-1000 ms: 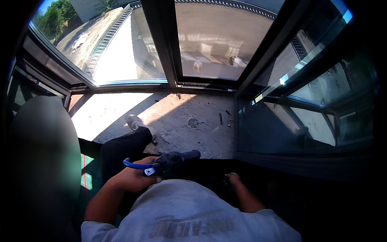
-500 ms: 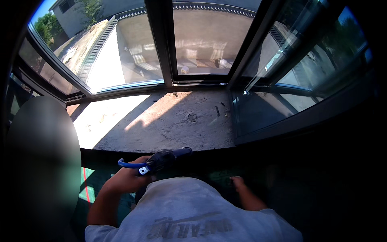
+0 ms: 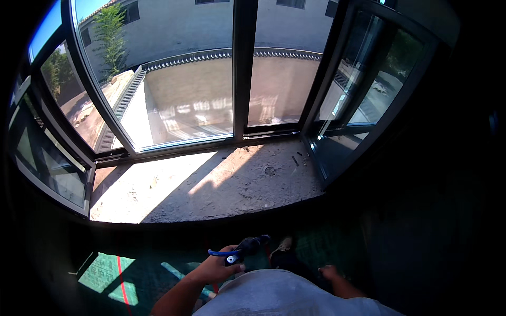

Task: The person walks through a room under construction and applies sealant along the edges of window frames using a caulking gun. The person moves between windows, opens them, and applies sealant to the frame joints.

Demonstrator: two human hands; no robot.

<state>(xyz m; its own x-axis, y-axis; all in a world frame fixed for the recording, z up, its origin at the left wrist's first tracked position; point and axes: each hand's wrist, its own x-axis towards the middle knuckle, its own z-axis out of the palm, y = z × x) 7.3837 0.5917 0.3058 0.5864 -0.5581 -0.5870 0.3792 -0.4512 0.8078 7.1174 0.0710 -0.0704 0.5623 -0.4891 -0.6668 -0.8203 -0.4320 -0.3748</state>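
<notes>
My left hand (image 3: pixel 217 268) is closed round a dark gun-shaped tool (image 3: pixel 249 246), in front of my shirt. A curved blue piece sticks out of the tool toward the left, and a small shiny metal end shows by my thumb. The tool's dark far end points to the right, below the window ledge. My right hand (image 3: pixel 329 272) hangs low beside my body in shadow, away from the tool; its fingers are too dark to make out.
A rough, sunlit ledge (image 3: pixel 237 179) with small debris runs ahead under dark-framed windows (image 3: pixel 242 79). Open sashes stand at the left (image 3: pixel 50 152) and right (image 3: pixel 363 100). Below, green sheeting (image 3: pixel 105 279) with red lines covers the floor; a shoe (image 3: pixel 285 244) shows there.
The view has tilted up and shifted, so more of the windows shows. The large blurred shape at the left is gone from view. My left hand still grips the tool.
</notes>
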